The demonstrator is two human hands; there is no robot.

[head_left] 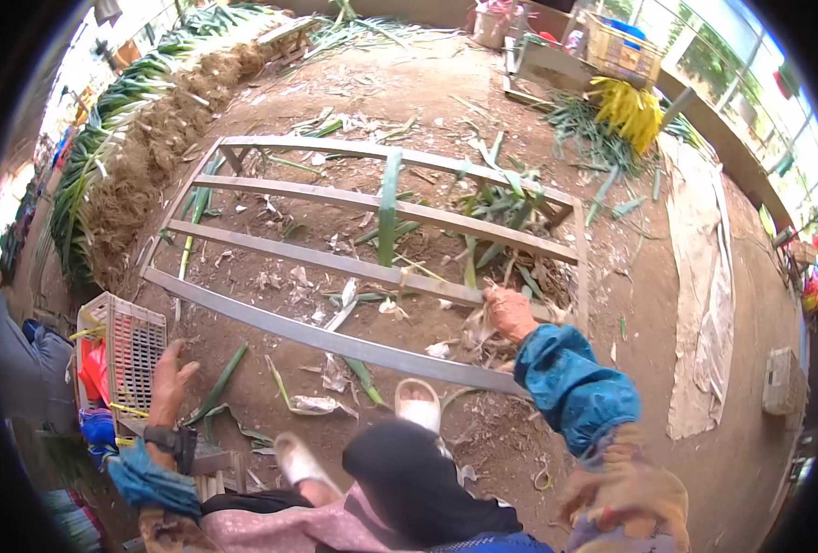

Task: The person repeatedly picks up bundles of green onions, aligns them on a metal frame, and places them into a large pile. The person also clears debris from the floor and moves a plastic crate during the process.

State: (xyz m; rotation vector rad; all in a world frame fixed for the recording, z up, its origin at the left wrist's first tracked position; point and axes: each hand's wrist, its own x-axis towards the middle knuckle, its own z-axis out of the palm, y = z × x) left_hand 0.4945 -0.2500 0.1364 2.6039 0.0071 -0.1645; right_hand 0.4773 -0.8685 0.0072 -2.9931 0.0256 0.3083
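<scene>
A low metal frame (326,252) with long parallel bars stands on the dirt floor before me. My right hand (510,312) is at the third bar, towards its right end, beside dry husks; whether it grips the bar or husks I cannot tell. My left hand (169,383) is raised at the lower left with fingers apart, holding nothing, next to a plastic crate (137,345) with red and blue items. One broad green leaf (387,207) lies across two bars. A heap of leek leaves and husks (512,214) lies under and over the frame's right part.
A long row of leeks with roots (139,145) lines the left side. Pale cloth strips (699,290) lie at the right. Yellow ties (629,114) hang below a crate (620,52) at the back right. My sandalled foot (419,408) is near the frame's front bar.
</scene>
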